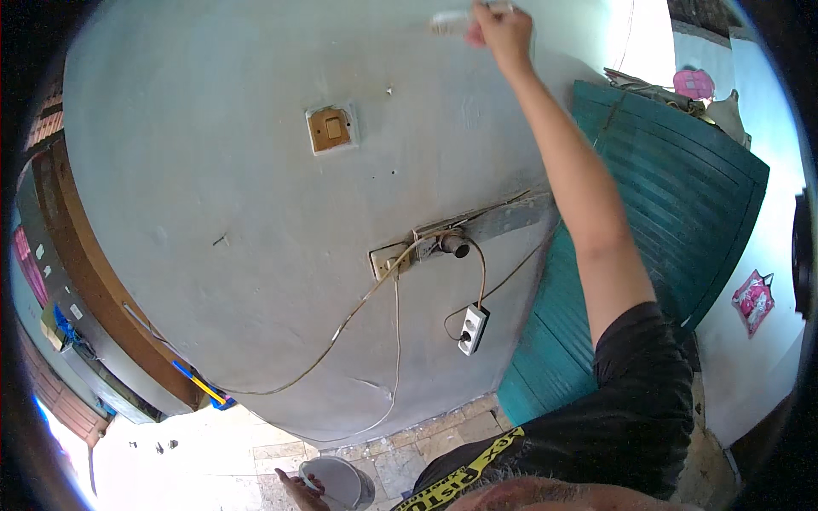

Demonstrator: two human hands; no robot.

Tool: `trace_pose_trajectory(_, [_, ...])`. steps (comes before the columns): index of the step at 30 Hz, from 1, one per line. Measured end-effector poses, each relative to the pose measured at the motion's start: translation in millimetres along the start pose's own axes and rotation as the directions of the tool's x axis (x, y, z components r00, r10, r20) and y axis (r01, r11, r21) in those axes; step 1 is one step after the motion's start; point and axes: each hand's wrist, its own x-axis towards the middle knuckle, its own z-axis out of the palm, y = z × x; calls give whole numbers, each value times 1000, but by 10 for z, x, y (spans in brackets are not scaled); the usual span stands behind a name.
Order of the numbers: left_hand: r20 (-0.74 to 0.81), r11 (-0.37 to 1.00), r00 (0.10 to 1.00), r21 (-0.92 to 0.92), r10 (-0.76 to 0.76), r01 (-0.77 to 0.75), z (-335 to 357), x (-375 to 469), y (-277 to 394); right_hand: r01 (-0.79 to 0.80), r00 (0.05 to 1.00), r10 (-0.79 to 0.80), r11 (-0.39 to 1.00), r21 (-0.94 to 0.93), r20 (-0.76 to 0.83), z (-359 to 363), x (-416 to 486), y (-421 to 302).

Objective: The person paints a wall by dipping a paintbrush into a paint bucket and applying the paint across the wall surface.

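My right hand (506, 35) is raised at the top of the view, its fingers closed around a paintbrush (450, 22). The brush head points left and lies close to the pale grey-blue wall (255, 179); whether its bristles touch I cannot tell. Low in the view, my left hand (301, 492) grips the rim of a bucket (363, 488) holding pale liquid. Its thumb is outside and some fingertips show at the inner side. Below and left of the brush, a brown light switch (332, 129) with a pale frame is set in the wall.
A wall socket (386, 260) has a plug and cables running from it. A white power strip (471, 331) hangs by its cord beside a short pipe end (455, 246). Green wooden cupboard (671, 191) stands right. A blue-and-yellow handled tool (201, 383) leans at left above the tiled floor (281, 457).
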Motion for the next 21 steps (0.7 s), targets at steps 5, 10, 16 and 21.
trace_pose_trajectory(5, [34, 994, 997, 84, 70, -73, -12, 159, -123, 165, 981, -138, 962, 218, -137, 281, 994, -236])
trace_pose_trajectory(10, [-55, 997, 996, 17, -76, 77, 121, 41, 25, 49, 998, -42, 981, 186, -43, 224, 636, -55])
trace_pose_trajectory(16, [-82, 987, 984, -10, -158, 158, 230, 153, 8, -4, 992, 43, 949, -315, 116, -211, -1222, 14])
trace_pose_trajectory(21, [-49, 993, 994, -82, -93, 88, 298, 115, 42, -349, 923, 361, 931, -110, 132, -439, -2079, -78])
